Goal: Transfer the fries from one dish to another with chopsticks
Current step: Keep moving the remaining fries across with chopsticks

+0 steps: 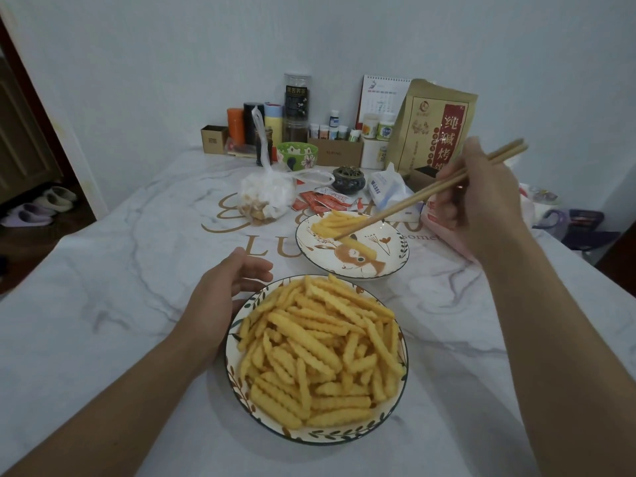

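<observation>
Head view: right hand (pixel 481 201) holds wooden chopsticks (pixel 413 197) over crinkle-cut fries (pixel 339 222).

Near dish (pixel 241 342): white, showing green leaf and brown sprig rim pattern. Fries (pixel 320 352): crinkle-cut, showing golden yellow. Far dish (pixel 395 256) at 1 o'clock: white, showing an orange-brown deer motif. Chopsticks (pixel 430 191): tan wood. Tablecloth (pixel 120 287): white marbling, grey veins, gold lettering. Bowl (pixel 297 154) at 12 o'clock: green, floral.

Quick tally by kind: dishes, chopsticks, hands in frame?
Dishes: 2, near dish heaped with fries, far dish holding a few
Chopsticks: 2, one pair
Hands: 2, left hand, right hand
Total: 6
</observation>
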A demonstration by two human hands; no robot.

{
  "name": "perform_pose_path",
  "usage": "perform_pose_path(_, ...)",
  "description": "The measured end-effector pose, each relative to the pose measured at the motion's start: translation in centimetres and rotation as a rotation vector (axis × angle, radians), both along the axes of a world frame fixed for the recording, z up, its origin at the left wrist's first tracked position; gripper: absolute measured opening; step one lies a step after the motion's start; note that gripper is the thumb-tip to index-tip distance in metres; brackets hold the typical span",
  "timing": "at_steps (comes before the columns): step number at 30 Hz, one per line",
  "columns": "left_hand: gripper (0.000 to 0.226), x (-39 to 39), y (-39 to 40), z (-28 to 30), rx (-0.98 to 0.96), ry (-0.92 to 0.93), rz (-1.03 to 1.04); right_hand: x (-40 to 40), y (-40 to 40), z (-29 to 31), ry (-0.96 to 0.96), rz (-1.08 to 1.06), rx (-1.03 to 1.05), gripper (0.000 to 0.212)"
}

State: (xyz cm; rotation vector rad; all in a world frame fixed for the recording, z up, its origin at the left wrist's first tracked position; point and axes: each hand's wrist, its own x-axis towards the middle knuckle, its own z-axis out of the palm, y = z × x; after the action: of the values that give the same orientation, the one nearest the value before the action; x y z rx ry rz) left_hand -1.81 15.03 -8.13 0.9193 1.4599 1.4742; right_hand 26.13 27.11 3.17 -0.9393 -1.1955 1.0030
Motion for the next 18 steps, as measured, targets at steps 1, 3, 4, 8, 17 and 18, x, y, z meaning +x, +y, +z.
perform_pose_path(1,0.052,0.0,0.0,-0.1,0.000,0.001,-0.002,0.0,-0.6,0.8,-0.009,0.062,0.010,0.054)
perform_pose_path(3,0.052,-0.1,0.0,-0.1,0.000,-0.002,0.000,-0.2,-1.8,2.0,-0.044,0.149,0.032,0.053)
perform_pose_path(4,0.052,-0.1,0.0,-0.1,0.001,0.003,-0.001,-0.4,-2.3,2.4,-0.073,0.181,0.043,0.052)
perform_pose_path(8,0.052,-0.1,0.0,-0.1,0.004,0.009,-0.002,-0.9,-3.3,2.9,-0.235,0.323,0.084,0.050)
perform_pose_path(17,0.051,-0.1,0.0,-0.1,0.008,-0.001,-0.001,-2.0,-0.4,-0.3,-0.176,-0.037,0.110,0.033)
perform_pose_path(18,0.051,-0.1,0.0,-0.1,0.008,-0.005,0.001,-2.5,0.0,-1.5,-0.220,-0.049,0.092,0.034)
